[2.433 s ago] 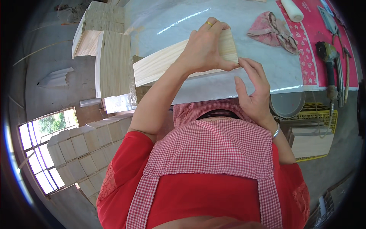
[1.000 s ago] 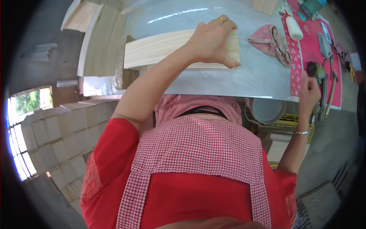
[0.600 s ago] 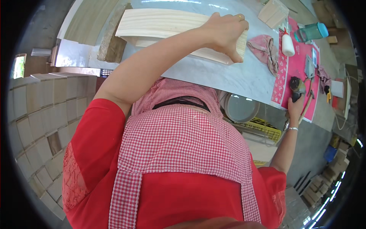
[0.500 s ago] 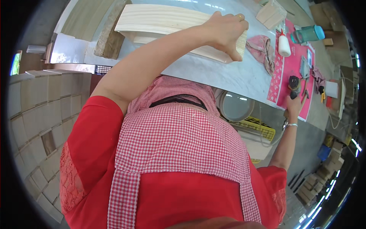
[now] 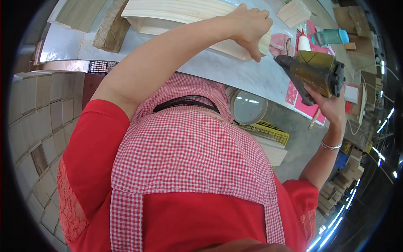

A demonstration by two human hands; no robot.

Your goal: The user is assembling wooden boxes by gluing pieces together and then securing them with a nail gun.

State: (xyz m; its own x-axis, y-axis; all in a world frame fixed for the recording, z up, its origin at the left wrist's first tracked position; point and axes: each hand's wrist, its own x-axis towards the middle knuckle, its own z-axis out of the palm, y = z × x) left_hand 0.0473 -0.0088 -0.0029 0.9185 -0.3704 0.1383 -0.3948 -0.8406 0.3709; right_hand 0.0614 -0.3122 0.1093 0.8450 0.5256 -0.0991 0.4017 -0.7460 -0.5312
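A long pale wooden box (image 5: 180,10) lies on the worktable at the far side. My left hand (image 5: 251,28) grips its right end, with the fingers over the top edge and the thumb on the near side. In my right hand (image 5: 329,105) is a dark, worn nail gun (image 5: 312,72), raised over the table's right part. My fingers wrap its handle, and its nose points left toward the box, apart from it. Beyond the gun lie a crumpled pink cloth (image 5: 279,43) and a white squeeze bottle with a red tip (image 5: 303,43).
A teal drinking bottle (image 5: 329,37) and a pale wood block (image 5: 294,14) sit at the far right. A rough timber piece (image 5: 110,28) lies left of the box. Stacked wood pieces (image 5: 42,105) rise at my left. Below the table's edge stands a round container (image 5: 249,109).
My right hand has lifted the nail gun off the pink mat and brought it up and closer, its nose turned left. My left hand stays on the box's end. The view has shifted slightly.
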